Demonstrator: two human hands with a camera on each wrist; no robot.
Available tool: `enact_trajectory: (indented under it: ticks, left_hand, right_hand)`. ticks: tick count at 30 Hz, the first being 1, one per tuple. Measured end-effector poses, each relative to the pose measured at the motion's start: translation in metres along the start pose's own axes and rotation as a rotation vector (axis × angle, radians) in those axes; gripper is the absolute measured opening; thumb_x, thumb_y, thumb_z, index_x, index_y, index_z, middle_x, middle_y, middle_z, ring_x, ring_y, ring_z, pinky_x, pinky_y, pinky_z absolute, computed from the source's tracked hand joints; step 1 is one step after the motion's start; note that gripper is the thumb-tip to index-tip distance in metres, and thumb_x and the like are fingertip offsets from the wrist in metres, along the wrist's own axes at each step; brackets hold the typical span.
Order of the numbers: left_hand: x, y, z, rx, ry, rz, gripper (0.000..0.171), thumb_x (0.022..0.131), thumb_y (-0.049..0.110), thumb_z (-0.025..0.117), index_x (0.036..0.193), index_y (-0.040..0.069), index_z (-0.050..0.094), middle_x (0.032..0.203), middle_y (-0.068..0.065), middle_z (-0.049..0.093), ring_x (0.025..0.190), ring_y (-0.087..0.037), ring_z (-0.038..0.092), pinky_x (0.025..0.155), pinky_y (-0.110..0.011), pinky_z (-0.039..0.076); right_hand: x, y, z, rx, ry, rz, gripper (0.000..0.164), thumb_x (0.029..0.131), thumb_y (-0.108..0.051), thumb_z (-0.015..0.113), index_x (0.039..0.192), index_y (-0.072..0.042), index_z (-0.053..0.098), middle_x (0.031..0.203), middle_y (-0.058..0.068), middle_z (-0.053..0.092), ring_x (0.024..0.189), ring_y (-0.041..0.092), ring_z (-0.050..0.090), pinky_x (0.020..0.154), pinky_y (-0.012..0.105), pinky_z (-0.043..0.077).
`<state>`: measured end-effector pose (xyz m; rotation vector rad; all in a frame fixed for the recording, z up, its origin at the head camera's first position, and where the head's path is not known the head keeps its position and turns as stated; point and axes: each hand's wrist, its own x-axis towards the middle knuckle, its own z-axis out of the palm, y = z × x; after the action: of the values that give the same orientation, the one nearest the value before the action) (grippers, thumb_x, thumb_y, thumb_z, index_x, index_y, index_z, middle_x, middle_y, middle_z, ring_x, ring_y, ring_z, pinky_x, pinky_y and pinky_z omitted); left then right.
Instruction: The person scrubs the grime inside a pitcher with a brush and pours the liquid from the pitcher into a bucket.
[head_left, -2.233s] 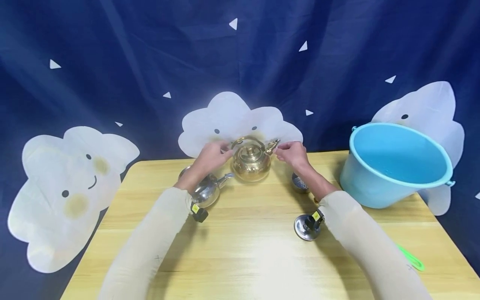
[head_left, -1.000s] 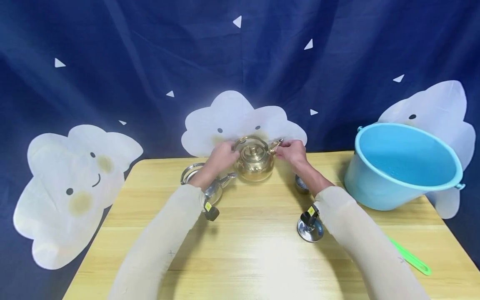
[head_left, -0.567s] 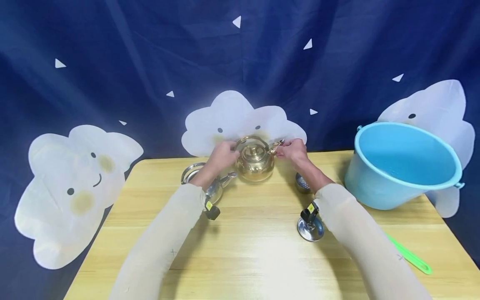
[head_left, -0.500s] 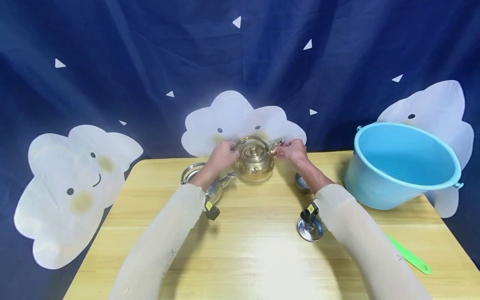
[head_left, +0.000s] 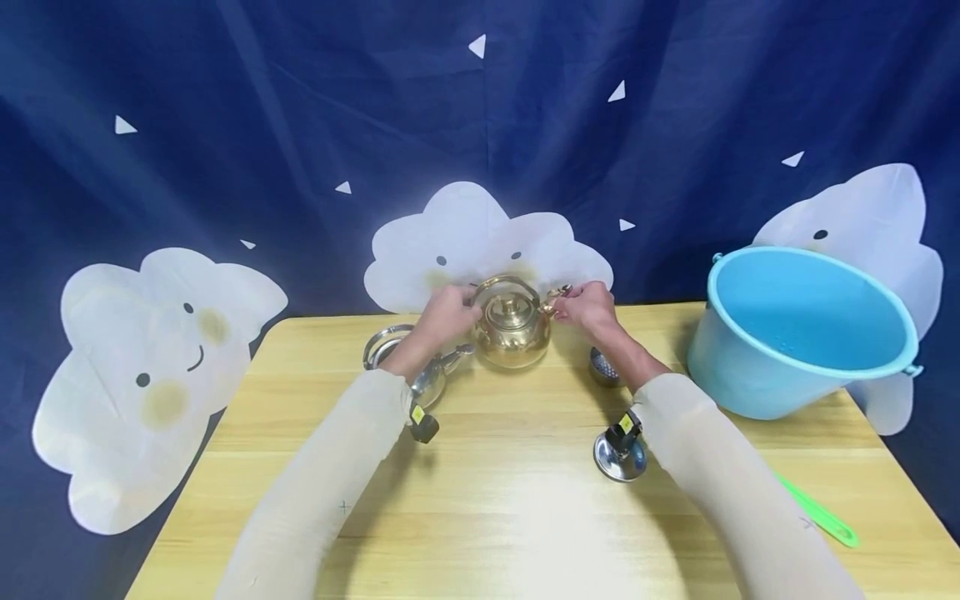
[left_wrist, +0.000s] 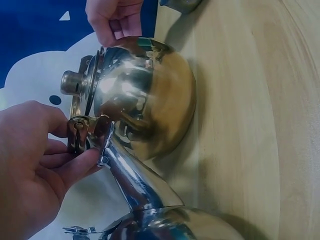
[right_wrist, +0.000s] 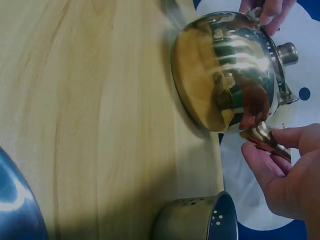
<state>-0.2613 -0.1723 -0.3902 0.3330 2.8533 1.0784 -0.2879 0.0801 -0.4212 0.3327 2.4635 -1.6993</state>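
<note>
A shiny gold kettle [head_left: 513, 342] with its lid on stands upright near the table's back edge. My left hand [head_left: 448, 313] pinches its raised handle at the left-hand hinge [left_wrist: 80, 129], thumb and fingers on either side. On the opposite side my right hand [head_left: 589, 307] grips the kettle's spout [right_wrist: 265, 139] between thumb and fingers. A silver kettle [head_left: 427, 387] sits under my left forearm, partly hidden by it. Its spout [left_wrist: 135, 180] points toward the gold kettle in the left wrist view.
Under my right forearm are a perforated metal cup [head_left: 603, 367] and a round silver lid [head_left: 619, 458]. A large blue bucket [head_left: 738, 367] stands at the right. The green handle [head_left: 821, 512] of something lies partly behind my right sleeve on the wooden table [head_left: 510, 483].
My left hand has closed in on the gold kettle's handle, and my right fingers have settled around the spout. Most recently the kettle has shifted very slightly toward me.
</note>
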Motion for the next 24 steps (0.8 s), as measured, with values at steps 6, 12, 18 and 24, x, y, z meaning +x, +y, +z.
enact_trajectory:
  ticks: [6, 12, 18, 24]
  left_hand:
    - [-0.003, 0.001, 0.002, -0.023, -0.029, 0.000, 0.040, 0.096, 0.007, 0.060, 0.135, -0.001, 0.065, 0.103, -0.017, 0.076, 0.049, -0.007, 0.047, 0.044, -0.019, 0.040]
    - [-0.007, 0.003, 0.002, -0.016, -0.022, 0.028, 0.034, 0.097, 0.006, 0.060, 0.129, 0.000, 0.069, 0.096, -0.016, 0.076, 0.049, -0.008, 0.049, 0.044, -0.019, 0.042]
    - [-0.012, 0.006, 0.002, -0.024, -0.023, 0.049, 0.026, 0.096, 0.007, 0.061, 0.118, 0.002, 0.074, 0.114, -0.021, 0.076, 0.050, -0.008, 0.050, 0.046, -0.019, 0.043]
    - [-0.016, 0.006, 0.000, -0.017, -0.034, 0.086, 0.014, 0.093, 0.005, 0.061, 0.096, 0.000, 0.074, 0.096, -0.017, 0.077, 0.051, -0.008, 0.046, 0.051, -0.020, 0.043]
  right_hand:
    - [-0.006, 0.003, -0.004, 0.010, -0.021, 0.001, 0.017, 0.090, -0.010, 0.073, 0.096, 0.003, 0.065, 0.100, 0.021, 0.077, 0.087, 0.027, 0.080, 0.089, 0.039, 0.062]
    - [-0.012, 0.006, -0.008, 0.069, -0.047, 0.007, 0.014, 0.091, -0.008, 0.071, 0.090, 0.001, 0.061, 0.082, 0.008, 0.073, 0.065, 0.009, 0.075, 0.090, 0.041, 0.062]
    - [-0.016, 0.010, -0.011, 0.124, -0.075, 0.043, 0.014, 0.091, -0.004, 0.068, 0.090, -0.002, 0.054, 0.108, 0.020, 0.070, 0.075, 0.018, 0.078, 0.088, 0.036, 0.062]
    - [-0.021, 0.009, -0.014, 0.156, -0.110, 0.083, 0.019, 0.092, 0.000, 0.065, 0.085, -0.004, 0.049, 0.100, 0.018, 0.072, 0.064, 0.010, 0.074, 0.091, 0.038, 0.062]
